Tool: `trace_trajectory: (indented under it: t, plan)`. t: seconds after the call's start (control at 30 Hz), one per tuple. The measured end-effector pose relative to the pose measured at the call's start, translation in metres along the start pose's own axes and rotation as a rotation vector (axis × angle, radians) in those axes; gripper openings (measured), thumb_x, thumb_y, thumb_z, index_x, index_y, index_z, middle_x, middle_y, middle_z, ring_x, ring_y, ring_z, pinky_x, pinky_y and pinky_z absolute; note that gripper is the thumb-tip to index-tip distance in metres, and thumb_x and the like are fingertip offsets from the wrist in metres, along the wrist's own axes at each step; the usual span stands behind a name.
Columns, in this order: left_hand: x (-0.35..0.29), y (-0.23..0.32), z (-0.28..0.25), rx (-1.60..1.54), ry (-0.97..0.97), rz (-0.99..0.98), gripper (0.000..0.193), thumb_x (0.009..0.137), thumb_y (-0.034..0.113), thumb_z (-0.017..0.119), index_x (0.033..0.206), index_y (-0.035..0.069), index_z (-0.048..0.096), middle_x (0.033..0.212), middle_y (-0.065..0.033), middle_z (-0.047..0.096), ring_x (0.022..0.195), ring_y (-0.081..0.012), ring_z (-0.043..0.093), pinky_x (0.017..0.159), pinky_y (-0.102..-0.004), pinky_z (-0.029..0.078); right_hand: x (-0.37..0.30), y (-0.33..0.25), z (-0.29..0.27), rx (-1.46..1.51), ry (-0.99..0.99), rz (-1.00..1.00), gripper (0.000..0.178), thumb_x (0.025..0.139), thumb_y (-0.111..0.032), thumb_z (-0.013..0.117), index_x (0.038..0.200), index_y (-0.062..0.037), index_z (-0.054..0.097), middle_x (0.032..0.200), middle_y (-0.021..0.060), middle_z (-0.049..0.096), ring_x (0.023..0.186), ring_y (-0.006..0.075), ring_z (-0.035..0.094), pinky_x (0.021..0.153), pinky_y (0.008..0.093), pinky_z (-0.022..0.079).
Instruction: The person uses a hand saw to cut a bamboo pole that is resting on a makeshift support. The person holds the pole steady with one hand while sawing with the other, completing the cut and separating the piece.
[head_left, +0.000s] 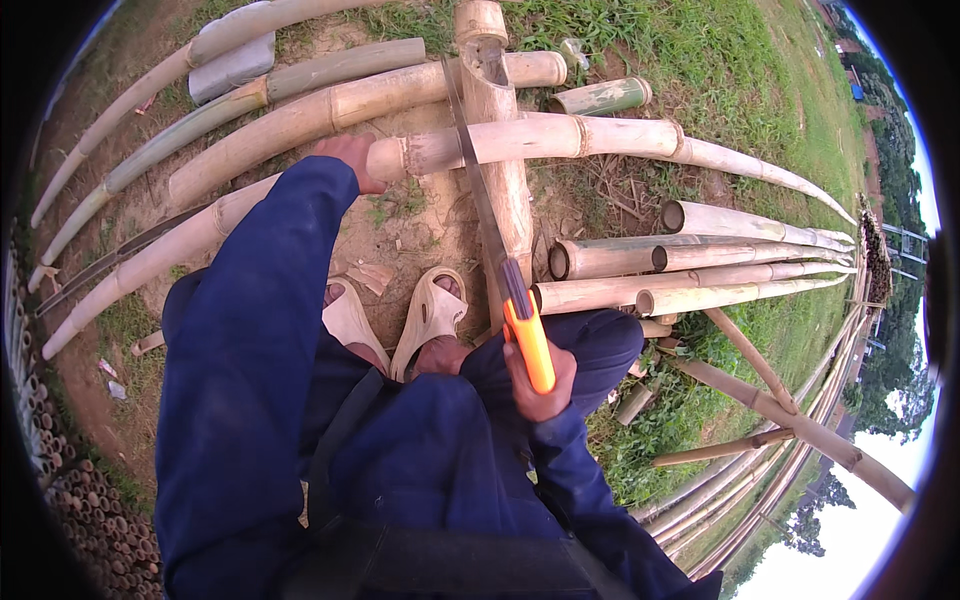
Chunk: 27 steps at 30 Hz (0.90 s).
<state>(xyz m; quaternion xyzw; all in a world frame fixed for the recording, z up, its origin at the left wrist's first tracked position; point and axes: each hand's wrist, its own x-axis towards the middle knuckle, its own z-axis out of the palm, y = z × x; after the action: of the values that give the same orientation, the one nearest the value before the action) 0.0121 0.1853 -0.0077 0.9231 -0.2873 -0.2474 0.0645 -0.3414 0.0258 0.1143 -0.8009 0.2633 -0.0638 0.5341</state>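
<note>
My right hand (543,383) is closed round the orange handle of a hand saw (487,210). Its long thin blade lies across the top of a pale bamboo pole (540,138), touching or just beside it; I cannot tell if it has cut in. To the left of the blade, my left hand (350,160) grips the same pole, its fingers partly hidden by the sleeve and the bamboo. Under the pole runs a thick bamboo piece (512,195) with a notch cut out near its far end, crossing it as a support.
More bamboo poles (330,112) lie at the far left. Several cut poles (720,255) rest at the right, ends toward me. A short green bamboo piece (603,96) sits on the grass. My sandalled feet (430,315) are close to the support. Stacked bamboo (100,520) fills the lower left.
</note>
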Motion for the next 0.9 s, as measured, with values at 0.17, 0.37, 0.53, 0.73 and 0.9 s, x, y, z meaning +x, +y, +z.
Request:
trace_trajectory:
  t: [0.17, 0.37, 0.53, 0.73, 0.9]
  plan:
    - [0.011, -0.003, -0.002, -0.007, 0.029, 0.048, 0.075, 0.062, 0.047, 0.083, 0.125, 0.010, 0.066, 0.106, -0.0201, 0.073, 0.102, -0.0378, 0.070, 0.093, -0.0477, 0.054, 0.091, -0.004, 0.047, 0.191, 0.021, -0.013, 0.011, 0.092, -0.005, 0.071, 0.094, 0.0046, 0.068, 0.070, 0.0037, 0.063, 0.063, 0.0086, 0.056, 0.059, 0.0289, 0.047]
    - [0.009, -0.008, 0.000, 0.014, 0.066, 0.064, 0.070, 0.062, 0.046, 0.084, 0.120, 0.009, 0.067, 0.106, -0.0204, 0.073, 0.102, -0.0378, 0.070, 0.093, -0.0482, 0.054, 0.005, 0.001, 0.015, 0.116, 0.021, 0.045, 0.019, 0.091, -0.005, 0.072, 0.107, 0.0043, 0.069, 0.075, 0.0113, 0.068, 0.068, 0.0118, 0.063, 0.065, 0.0301, 0.052]
    - [0.002, -0.002, 0.000, 0.013, 0.021, 0.044, 0.067, 0.063, 0.045, 0.083, 0.118, 0.010, 0.068, 0.108, -0.0205, 0.073, 0.105, -0.0377, 0.069, 0.095, -0.0479, 0.053, -0.078, -0.002, -0.022, -0.095, 0.006, 0.030, 0.023, 0.089, -0.003, 0.072, 0.111, 0.0052, 0.069, 0.081, 0.0160, 0.071, 0.071, 0.0211, 0.071, 0.069, 0.0315, 0.054]
    - [0.000, 0.004, 0.011, -0.034, 0.048, 0.004, 0.065, 0.063, 0.045, 0.083, 0.115, 0.009, 0.068, 0.110, -0.0209, 0.072, 0.107, -0.0375, 0.068, 0.098, -0.0466, 0.052, 0.023, 0.007, 0.011, -0.024, -0.008, -0.038, 0.010, 0.089, -0.005, 0.071, 0.092, 0.0041, 0.068, 0.067, 0.0168, 0.065, 0.055, 0.0207, 0.064, 0.056, 0.0339, 0.049]
    - [0.013, -0.001, -0.006, -0.014, 0.007, 0.039, 0.067, 0.063, 0.046, 0.083, 0.117, 0.011, 0.067, 0.109, -0.0189, 0.073, 0.104, -0.0372, 0.070, 0.095, -0.0477, 0.053, 0.059, 0.028, 0.042, 0.119, 0.057, -0.140, 0.013, 0.092, -0.004, 0.072, 0.101, 0.0046, 0.068, 0.075, 0.0049, 0.064, 0.066, 0.0103, 0.056, 0.063, 0.0288, 0.047]
